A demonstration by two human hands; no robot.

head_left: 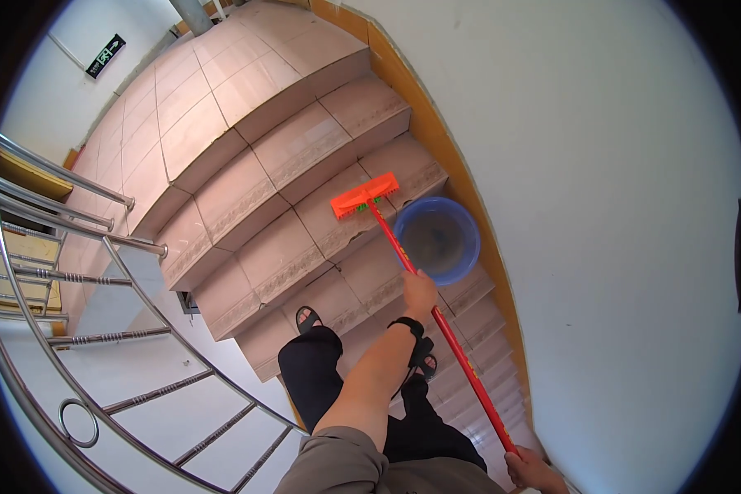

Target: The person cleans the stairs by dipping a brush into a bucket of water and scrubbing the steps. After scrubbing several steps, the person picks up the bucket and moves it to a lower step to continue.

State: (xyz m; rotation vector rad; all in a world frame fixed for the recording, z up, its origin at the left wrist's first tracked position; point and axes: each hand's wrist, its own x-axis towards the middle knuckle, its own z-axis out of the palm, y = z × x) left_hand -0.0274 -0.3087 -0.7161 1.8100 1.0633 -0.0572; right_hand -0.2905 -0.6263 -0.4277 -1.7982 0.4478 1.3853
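A long-handled floor brush with a red pole (469, 372) slants from the lower right up toward the middle. My left hand (420, 295) is closed around the pole partway along, beside the basin. Lower down, my right hand (535, 469) grips the pole near its end, close to the wall. The orange brush head (365, 195), with some green bristles showing, is over a tiled stair tread above my feet; whether it presses on the tile I cannot tell. Just right of the head, a round blue basin (472, 226) of murky greyish water stands on a step by the wall.
Pink tiled stairs (292, 239) rise to a landing (214, 70), and more steps run down at the lower right. A curved metal railing (140, 336) borders the left. A white wall (601, 206) with a yellow-brown skirting (436, 123) closes the right. My sandalled feet stand on the steps.
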